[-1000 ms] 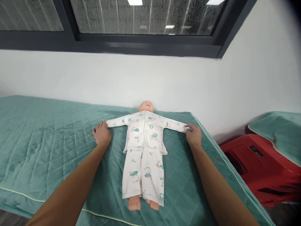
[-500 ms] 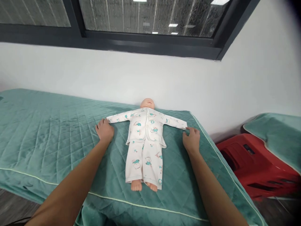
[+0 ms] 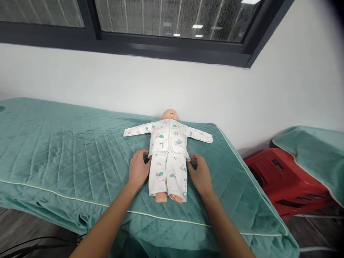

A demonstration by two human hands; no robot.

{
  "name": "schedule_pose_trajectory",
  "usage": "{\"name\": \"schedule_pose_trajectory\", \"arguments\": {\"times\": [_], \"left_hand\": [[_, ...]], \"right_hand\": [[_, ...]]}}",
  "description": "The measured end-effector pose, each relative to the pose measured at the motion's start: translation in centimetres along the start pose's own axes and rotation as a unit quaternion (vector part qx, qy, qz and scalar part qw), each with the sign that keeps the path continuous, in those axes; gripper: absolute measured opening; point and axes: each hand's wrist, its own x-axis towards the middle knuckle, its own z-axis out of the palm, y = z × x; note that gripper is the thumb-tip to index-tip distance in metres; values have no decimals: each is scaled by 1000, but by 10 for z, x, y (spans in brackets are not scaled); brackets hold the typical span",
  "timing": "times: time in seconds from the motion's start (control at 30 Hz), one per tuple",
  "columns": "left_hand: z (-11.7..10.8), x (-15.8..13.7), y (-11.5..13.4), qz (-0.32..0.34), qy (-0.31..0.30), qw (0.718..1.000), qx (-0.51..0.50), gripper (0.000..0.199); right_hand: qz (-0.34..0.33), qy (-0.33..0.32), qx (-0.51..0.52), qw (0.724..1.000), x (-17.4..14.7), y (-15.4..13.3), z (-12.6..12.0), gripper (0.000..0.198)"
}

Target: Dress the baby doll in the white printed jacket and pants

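A baby doll (image 3: 170,114) lies on its back, dressed in a white printed long-sleeved shirt (image 3: 168,138) and matching trousers (image 3: 168,175). Both sleeves stretch out sideways, and bare feet show below the trouser legs. Beside the doll's hip on the left, my left hand (image 3: 139,168) has its fingers curved and thumb apart, at the shirt's lower hem. My right hand (image 3: 200,173) mirrors it on the other side, thumb and fingers apart near the opposite hem corner. Whether the fingertips touch the cloth is hard to tell.
The doll rests on a green quilted bed cover (image 3: 80,154) with pale piping. A white wall (image 3: 120,82) and a dark window frame (image 3: 172,50) rise behind. Right of the bed is a red plastic object (image 3: 290,182), partly under green cloth (image 3: 319,154). Black cables (image 3: 40,243) show lower left.
Both hands have left the sleeve cuffs and moved inward and down to either side of the doll's waist. The sleeves stay spread. The view has shifted slightly.
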Motion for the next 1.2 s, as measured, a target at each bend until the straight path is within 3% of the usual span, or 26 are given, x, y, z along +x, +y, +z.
{"name": "schedule_pose_trajectory", "arguments": {"times": [0.23,0.5,0.87,1.03,1.2], "left_hand": [[1,4,-5,9,-1,1000,18,4],[-1,0,-5,17,14,999,32,6],[-3,0,-4,13,17,999,45,3],[-18,-35,-1,16,19,1000,-5,7],[-34,-98,6,12,-54,994,-89,14]], "right_hand": [[-19,-10,4,1000,4,-15,8,13],[27,12,-11,1000,-3,-5,7,11],[26,5,8,1000,-12,-8,2,13],[57,-9,94,994,-53,-17,-12,18],[6,-46,147,988,-102,-37,-27,21]]}}
